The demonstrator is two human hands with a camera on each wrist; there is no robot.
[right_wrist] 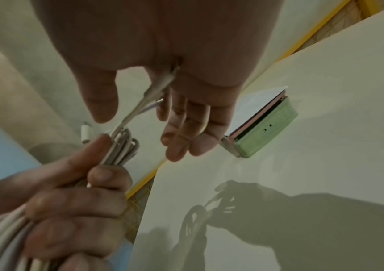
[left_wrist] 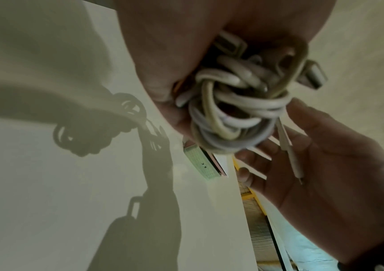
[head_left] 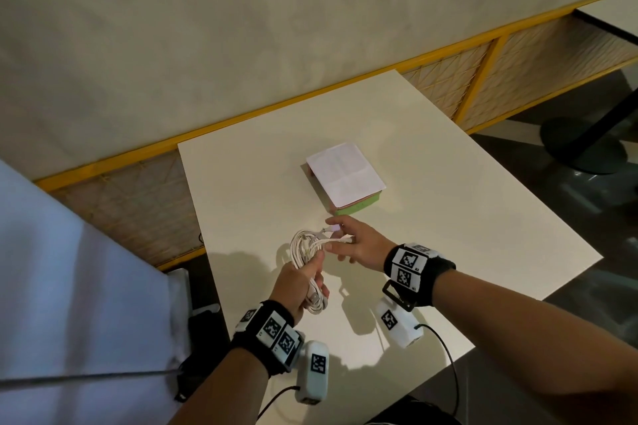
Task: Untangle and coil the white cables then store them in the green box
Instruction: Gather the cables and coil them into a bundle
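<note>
My left hand point(head_left: 299, 281) grips a bundle of coiled white cables point(head_left: 305, 247) above the white table; a USB plug point(head_left: 313, 298) sticks out under the fist. In the left wrist view the loops point(left_wrist: 232, 111) are knotted over each other. My right hand point(head_left: 359, 245) is just right of the bundle with straight, spread fingers. One thin cable end point(right_wrist: 149, 95) lies across its palm, and no finger curls round it. The green box point(head_left: 360, 206) sits just beyond the hands with a white sheet point(head_left: 345, 176) lying on top. The box point(right_wrist: 267, 128) also shows in the right wrist view.
The white table point(head_left: 466, 217) has its left edge close to my left arm and its near edge under my wrists. A yellow-framed mesh partition point(head_left: 483, 79) runs behind it. A black table base point(head_left: 583, 145) stands on the floor at right. Pale cloth point(head_left: 69, 286) fills the left.
</note>
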